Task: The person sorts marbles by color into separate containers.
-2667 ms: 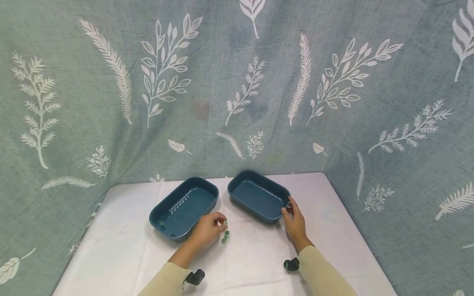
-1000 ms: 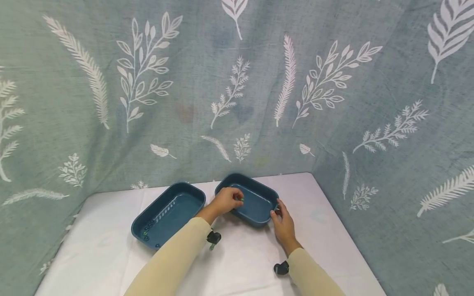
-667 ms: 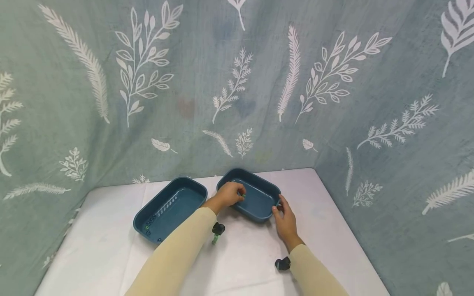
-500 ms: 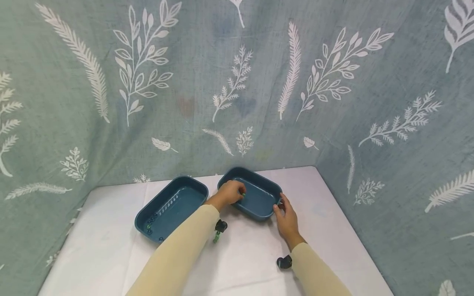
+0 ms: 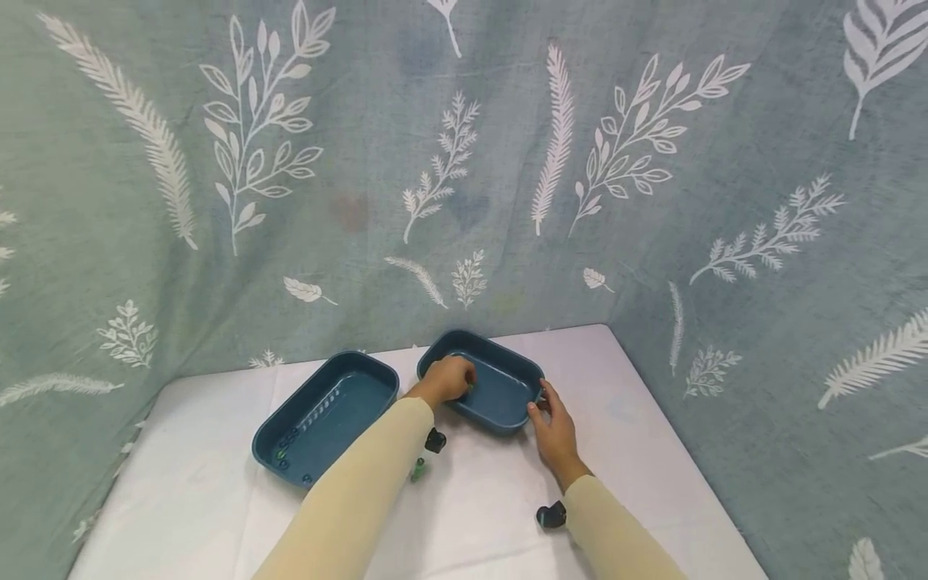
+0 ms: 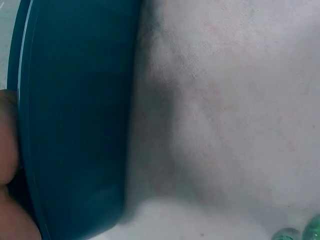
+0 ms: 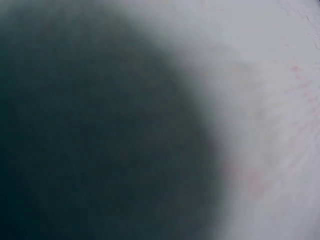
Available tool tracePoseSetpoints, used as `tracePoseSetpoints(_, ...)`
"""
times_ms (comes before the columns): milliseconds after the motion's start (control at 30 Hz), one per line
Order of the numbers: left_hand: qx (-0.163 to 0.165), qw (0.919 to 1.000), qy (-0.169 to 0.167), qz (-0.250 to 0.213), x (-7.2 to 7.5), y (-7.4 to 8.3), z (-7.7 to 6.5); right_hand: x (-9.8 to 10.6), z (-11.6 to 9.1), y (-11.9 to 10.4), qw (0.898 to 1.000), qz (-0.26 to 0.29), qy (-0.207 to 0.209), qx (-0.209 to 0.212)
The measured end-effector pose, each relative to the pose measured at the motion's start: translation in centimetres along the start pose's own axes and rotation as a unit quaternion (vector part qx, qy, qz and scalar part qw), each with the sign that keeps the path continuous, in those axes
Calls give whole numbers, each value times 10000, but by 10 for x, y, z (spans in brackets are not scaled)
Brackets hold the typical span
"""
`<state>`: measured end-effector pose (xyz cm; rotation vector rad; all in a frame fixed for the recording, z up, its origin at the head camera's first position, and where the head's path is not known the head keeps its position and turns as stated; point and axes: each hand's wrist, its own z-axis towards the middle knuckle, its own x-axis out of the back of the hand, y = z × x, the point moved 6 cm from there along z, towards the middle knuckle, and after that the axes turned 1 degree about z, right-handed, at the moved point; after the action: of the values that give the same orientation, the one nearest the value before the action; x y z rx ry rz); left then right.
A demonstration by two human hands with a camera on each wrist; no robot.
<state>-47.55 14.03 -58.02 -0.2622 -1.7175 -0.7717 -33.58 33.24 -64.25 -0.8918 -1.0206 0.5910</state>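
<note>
So nearest to us are two pale yellow sleeves, coming in over the near side of the white-covered table. The left arm is stretched out long and slanting towards the back edge; the right one is lower and angled in from the table's right side. There's a small black camera at the right wrist and a matching black unit at the left.

A few green marbles sit bunched on the table just beside the left forearm, and a couple peek into the bottom right corner of the left wrist view too.

Right hand has the near right corner of the right tray, thumb on the front side and fingers bent round the end. Its wrist cam is just dark blur, so no help there.

Left hand reaches over that tray's left part, knuckles up, fingers bent down inside the rim. Honestly can't tell if it's pinching anything, the tips are hidden.

Left tray sits towards the table's back left corner, with more small beads clustered at its own near left end. Both trays are dark blue. Behind the back edge hangs a grey-green leaf-print cloth.
</note>
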Motion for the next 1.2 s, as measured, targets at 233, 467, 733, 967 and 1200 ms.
tracePoseSetpoints(233,218,9997,-9,59,-6,-10,0,-9,-3,-2,10000,12,-60,-34)
tracePoseSetpoints(467,410,9991,-95,-43,-7,-15,-6,-13,-6,-7,9998,-64,-160,-35)
tracePoseSetpoints(733,412,9989,-203,13,-6,-14,-6,-12,-6,-12,9999,-38,-111,81)
tracePoseSetpoints(967,-241,9997,-26,69,3,-9,0,-6,-3,-10,9998,-43,-32,177)
tracePoseSetpoints(1200,-877,9961,59,-47,17,1,-11,3,-2,-10,9998,-180,24,97)
